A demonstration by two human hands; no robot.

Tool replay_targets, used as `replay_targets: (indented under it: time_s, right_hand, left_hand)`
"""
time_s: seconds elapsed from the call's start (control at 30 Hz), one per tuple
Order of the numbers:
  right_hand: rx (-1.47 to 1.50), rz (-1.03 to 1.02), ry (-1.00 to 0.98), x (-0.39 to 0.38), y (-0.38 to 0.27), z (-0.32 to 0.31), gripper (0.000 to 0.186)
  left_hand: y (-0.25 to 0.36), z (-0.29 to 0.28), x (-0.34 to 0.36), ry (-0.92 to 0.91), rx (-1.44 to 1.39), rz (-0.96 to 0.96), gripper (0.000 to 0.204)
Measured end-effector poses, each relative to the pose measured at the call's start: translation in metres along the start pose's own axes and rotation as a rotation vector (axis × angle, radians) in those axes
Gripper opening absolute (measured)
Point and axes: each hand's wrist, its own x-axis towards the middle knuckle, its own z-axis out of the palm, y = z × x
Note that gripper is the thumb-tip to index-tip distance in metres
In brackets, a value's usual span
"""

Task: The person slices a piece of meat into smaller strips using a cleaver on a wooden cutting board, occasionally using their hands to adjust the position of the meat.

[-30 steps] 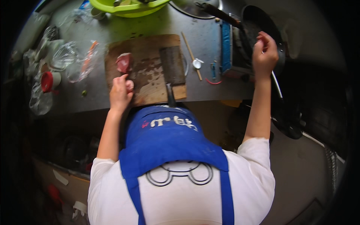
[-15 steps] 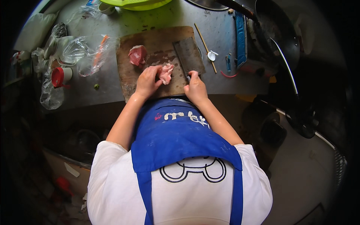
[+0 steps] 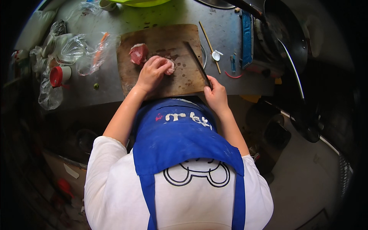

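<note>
On a worn wooden cutting board (image 3: 180, 86), my left hand (image 3: 152, 73) is closed over a pale pink piece of meat (image 3: 170, 69), which shows past the fingertips. A redder chunk of meat (image 3: 138, 54) lies just beyond that hand, at the board's left side. My right hand (image 3: 216, 94) grips the handle of a cleaver (image 3: 196, 61). The blade stands turned on edge over the board's right side, so only a thin dark strip of it shows. Wet marks spot the wood between the meat and the blade.
Left of the board are crumpled plastic bags (image 3: 84, 53) and a white tub with a red lid (image 3: 56, 76). To the right lie a wooden stick (image 3: 207, 38), a white spoon (image 3: 216, 56) and a blue-sided stove (image 3: 247, 38) with a black wok (image 3: 285, 32). A green basin (image 3: 145, 2) stands behind.
My right hand has moved right and slightly toward me, tipping the cleaver from lying flat to on edge. The left hand has shifted further over the pale piece of meat.
</note>
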Motion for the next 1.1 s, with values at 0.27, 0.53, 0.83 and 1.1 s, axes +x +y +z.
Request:
replay_targets:
  time_s: [0.27, 0.53, 0.83, 1.1]
  right_hand:
    - [-0.142, -0.047, -0.216, -0.005, -0.05, -0.011, 0.027]
    - [-0.324, -0.052, -0.318, -0.006, -0.061, -0.011, 0.026]
    - [-0.449, 0.015, -0.399, 0.008, -0.068, -0.005, 0.022]
    - [-0.433, 0.023, -0.445, 0.028, -0.076, 0.012, 0.023]
  left_hand:
    - [0.004, 0.007, -0.024, 0.122, -0.029, -0.072, 0.022]
    - [0.003, 0.012, -0.02, 0.145, -0.001, -0.066, 0.018]
    - [0.005, 0.019, -0.018, 0.168, -0.079, -0.138, 0.024]
    - [0.001, 0.021, -0.018, 0.123, -0.173, -0.262, 0.025]
